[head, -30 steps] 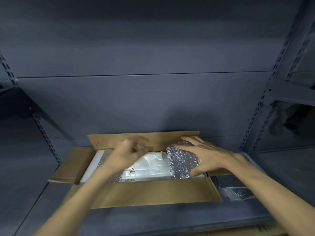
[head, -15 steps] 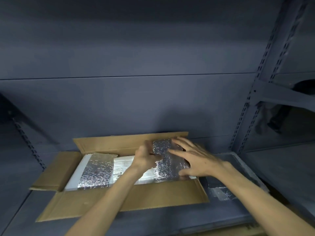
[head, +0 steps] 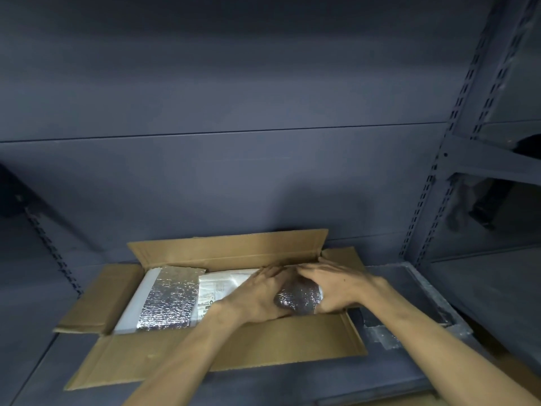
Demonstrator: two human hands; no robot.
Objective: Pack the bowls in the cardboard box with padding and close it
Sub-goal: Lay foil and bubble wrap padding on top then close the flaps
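Note:
An open cardboard box (head: 263, 344) lies on a dark metal shelf with all its flaps spread out. Inside, a silver foil padding sheet (head: 171, 300) covers the left part, over white wrapping (head: 225, 285) with a printed label. A second silver padding piece (head: 300, 298) sits at the right end of the box. My left hand (head: 260, 294) and my right hand (head: 339, 285) press down on it from either side, fingers laid flat over it. No bowls are visible; the padding and wrapping hide what is below.
A dark tray (head: 424, 291) with a scrap of silver material (head: 386, 338) lies right of the box. A perforated shelf upright (head: 430, 189) rises at the right, another (head: 49, 250) at the left. The shelf's back wall stands directly behind the box.
My left hand moved from the box's middle to the right padding piece. Both hands closed in on it and pushed it lower into the right end. The left padding sheet came into full view.

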